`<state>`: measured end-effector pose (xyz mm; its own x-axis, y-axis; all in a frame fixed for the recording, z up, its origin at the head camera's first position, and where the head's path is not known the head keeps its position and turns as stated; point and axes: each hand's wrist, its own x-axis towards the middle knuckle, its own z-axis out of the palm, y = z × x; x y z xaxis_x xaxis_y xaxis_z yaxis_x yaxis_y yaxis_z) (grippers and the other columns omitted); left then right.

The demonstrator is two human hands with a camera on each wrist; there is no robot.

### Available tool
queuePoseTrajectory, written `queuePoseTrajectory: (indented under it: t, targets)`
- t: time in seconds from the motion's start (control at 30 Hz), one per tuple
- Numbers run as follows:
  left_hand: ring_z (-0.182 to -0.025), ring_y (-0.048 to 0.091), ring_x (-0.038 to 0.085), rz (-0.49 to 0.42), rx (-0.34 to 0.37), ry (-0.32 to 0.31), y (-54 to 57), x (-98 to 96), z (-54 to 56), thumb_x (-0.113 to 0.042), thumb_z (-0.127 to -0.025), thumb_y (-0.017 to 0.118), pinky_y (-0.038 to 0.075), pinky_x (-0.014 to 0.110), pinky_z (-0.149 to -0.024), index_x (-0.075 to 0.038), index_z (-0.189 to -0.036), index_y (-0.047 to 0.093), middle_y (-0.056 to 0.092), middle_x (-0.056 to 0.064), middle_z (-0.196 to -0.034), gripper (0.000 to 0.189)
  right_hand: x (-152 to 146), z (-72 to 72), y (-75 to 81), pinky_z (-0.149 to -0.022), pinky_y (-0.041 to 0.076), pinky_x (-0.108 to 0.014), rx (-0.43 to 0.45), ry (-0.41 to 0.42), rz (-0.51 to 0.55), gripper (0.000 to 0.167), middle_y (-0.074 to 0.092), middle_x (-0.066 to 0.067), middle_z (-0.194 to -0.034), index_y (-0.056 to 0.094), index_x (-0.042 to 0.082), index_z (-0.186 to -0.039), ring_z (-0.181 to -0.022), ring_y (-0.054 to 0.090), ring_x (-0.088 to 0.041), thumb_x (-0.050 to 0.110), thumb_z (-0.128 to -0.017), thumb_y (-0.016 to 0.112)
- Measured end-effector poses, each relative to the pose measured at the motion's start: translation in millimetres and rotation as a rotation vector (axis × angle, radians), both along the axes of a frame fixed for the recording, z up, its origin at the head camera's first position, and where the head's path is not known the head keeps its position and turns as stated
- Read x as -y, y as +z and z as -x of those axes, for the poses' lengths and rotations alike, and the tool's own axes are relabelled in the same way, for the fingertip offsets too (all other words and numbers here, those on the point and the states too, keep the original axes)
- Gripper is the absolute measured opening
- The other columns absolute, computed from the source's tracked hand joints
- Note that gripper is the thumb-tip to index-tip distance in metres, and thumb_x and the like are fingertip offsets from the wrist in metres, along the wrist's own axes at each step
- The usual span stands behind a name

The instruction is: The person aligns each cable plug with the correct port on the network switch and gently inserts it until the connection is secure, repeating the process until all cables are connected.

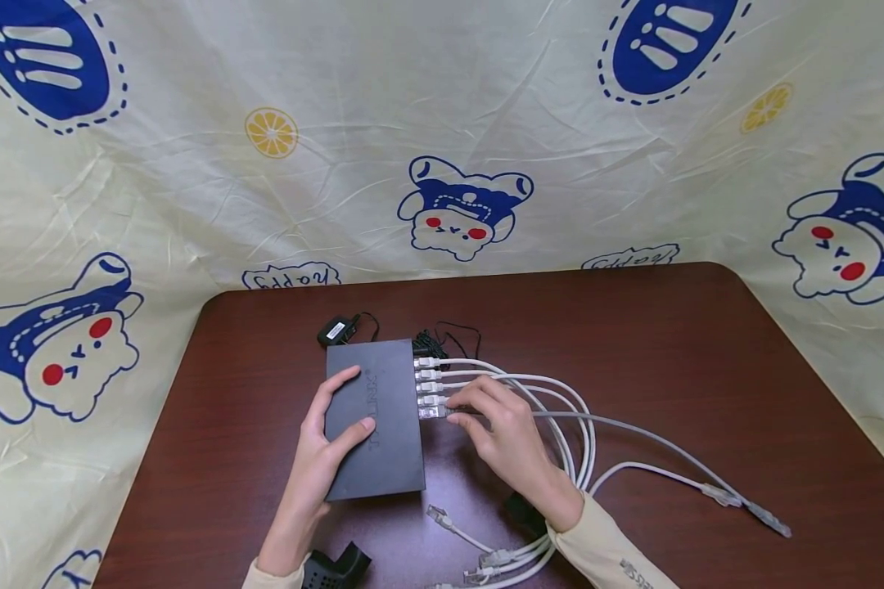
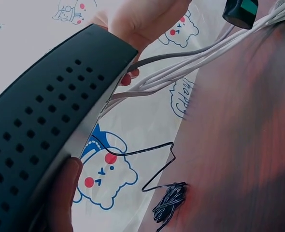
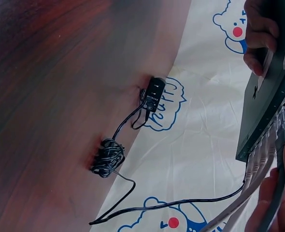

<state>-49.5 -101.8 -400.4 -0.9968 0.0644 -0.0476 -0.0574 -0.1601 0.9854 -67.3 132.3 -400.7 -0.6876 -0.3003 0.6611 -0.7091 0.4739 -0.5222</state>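
A dark network switch [image 1: 398, 384] is lifted and tilted in my left hand [image 1: 309, 458], thumb and fingertips on its broad face. Its vented side [image 2: 41, 125] faces the left wrist camera. Along the switch's right edge a row of white Ethernet cables [image 1: 429, 375] is plugged in side by side. My right hand [image 1: 511, 433] pinches a grey Ethernet cable [image 1: 648, 432] just behind its clear plug [image 3: 283, 123], which sits at the port nearest me in the row. In the left wrist view, the right fingertips [image 2: 128, 78] show behind the switch's edge.
A black power adapter [image 1: 336, 330] and its bundled cord [image 1: 429, 345] lie behind the switch on the brown table [image 1: 250, 458]. Loose white cable ends [image 1: 497, 558] lie near me. The grey cable's other end [image 1: 769, 519] rests at right. A patterned cloth [image 1: 339, 213] hangs behind.
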Motion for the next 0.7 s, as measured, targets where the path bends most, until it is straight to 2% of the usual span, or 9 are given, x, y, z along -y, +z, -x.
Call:
queuePoseTrajectory:
  t: [0.2, 0.43, 0.7]
  targets:
    - [-0.100, 0.055, 0.029, 0.009, -0.001, -0.002, -0.1, 0.1, -0.2, -0.001, -0.087, 0.064, 0.052, 0.040, -0.071, -0.024, -0.138, 0.046, 0.044, 0.007, -0.128, 0.058, 0.0, 1.0, -1.0, -0.073, 0.049, -0.025, -0.014, 0.035, 0.026, 0.022, 0.062, -0.001, -0.088, 0.070, 0.006, -0.090, -0.082, 0.062, -0.015, -0.005, -0.073, 0.078]
    - [-0.102, 0.053, 0.031, 0.018, 0.009, 0.006, -0.7, 0.9, -0.2, -0.001, -0.087, 0.064, 0.051, 0.042, -0.072, -0.026, -0.137, 0.048, 0.044, 0.007, -0.128, 0.058, 0.9, 0.1, -2.8, -0.074, 0.049, -0.023, -0.010, 0.077, 0.034, 0.018, 0.062, -0.002, -0.089, 0.069, 0.005, -0.090, -0.083, 0.062, -0.016, -0.003, -0.075, 0.076]
    - [-0.098, 0.055, 0.030, 0.000, 0.005, -0.015, 0.6, -0.7, -0.3, -0.001, -0.088, 0.063, 0.051, 0.040, -0.073, -0.025, -0.138, 0.046, 0.043, 0.009, -0.127, 0.058, 1.5, 0.4, -4.2, -0.071, 0.048, -0.020, 0.003, 0.067, 0.040, 0.018, 0.061, 0.000, -0.087, 0.070, 0.007, -0.089, -0.080, 0.062, -0.013, -0.003, -0.075, 0.077]
